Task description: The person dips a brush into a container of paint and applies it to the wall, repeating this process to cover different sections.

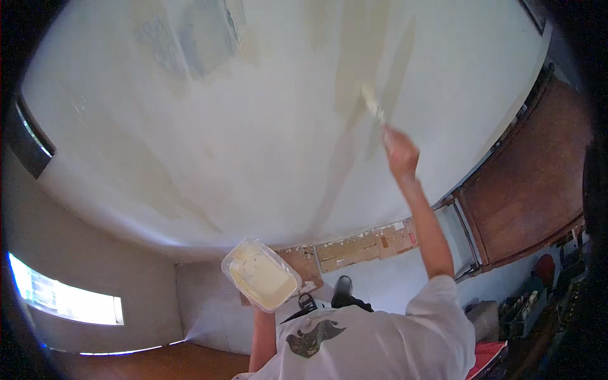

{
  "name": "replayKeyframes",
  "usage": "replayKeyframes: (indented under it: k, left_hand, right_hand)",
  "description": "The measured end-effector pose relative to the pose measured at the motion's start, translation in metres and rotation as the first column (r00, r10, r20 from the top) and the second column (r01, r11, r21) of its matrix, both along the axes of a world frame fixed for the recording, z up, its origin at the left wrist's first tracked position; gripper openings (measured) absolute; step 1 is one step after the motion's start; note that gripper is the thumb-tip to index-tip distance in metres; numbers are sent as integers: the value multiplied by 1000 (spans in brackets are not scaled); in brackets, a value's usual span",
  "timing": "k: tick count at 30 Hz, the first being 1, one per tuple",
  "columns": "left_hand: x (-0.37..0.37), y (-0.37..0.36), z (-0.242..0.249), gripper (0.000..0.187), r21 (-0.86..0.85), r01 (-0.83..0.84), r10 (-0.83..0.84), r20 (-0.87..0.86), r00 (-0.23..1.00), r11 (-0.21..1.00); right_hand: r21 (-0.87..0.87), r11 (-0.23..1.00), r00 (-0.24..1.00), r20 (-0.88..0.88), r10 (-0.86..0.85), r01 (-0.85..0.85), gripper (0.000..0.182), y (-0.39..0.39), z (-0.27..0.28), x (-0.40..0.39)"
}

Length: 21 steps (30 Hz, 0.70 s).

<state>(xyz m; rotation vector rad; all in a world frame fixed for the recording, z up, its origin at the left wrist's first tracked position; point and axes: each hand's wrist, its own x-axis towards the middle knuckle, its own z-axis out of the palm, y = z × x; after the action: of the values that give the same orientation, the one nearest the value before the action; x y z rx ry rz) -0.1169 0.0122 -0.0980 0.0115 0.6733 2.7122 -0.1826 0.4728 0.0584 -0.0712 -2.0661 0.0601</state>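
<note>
Head view | right hand [400, 154] grips one brush [372, 104] | left hand [258, 308] holds one tub [260, 275]

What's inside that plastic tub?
The tub, held up by the left hand, has pale cream-coloured paste spread inside. The paste hides the tub's bottom.

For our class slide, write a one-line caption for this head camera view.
Right hand presses a putty knife against the white wall; left hand holds a tub of cream filler.
</note>
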Motion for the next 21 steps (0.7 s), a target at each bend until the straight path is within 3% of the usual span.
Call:
replayKeyframes:
  k: [3,5,6,9,11,14,18,21]
  left_hand:
    - [2,2,1,67,21,12,-12,-1,1000,1000]
    - [2,5,3,67,35,21,-21,0,1000,999]
    - [2,7,5,67,40,25,-25,0,1000,999]
    - [3,7,13,67,60,59,-58,-5,998,996]
    - [0,10,21,67,80,84,-84,-12,996,993]
    - [-2,15,35,68,117,132,-129,-29,991,984]
    - [1,17,43,67,153,136,-136,-10,991,979]
    - [3,20,49,66,188,141,-143,-2,990,972]
  right_hand:
    - [-36,999,968,247,46,-39,28,-11,-76,33]
    - [-182,980,927,347,142,-82,27,-26,-64,53]
    - [-260,961,898,394,195,-95,26,-33,-54,61]
    - [-21,986,893,420,161,-167,29,-28,8,53]
    - [-55,992,903,410,129,-117,29,-37,85,47]
    - [58,980,981,57,188,-191,31,-69,190,44]
    - [239,941,896,-318,309,-239,34,-111,272,32]
    - [302,930,943,-188,275,-211,30,-132,287,27]
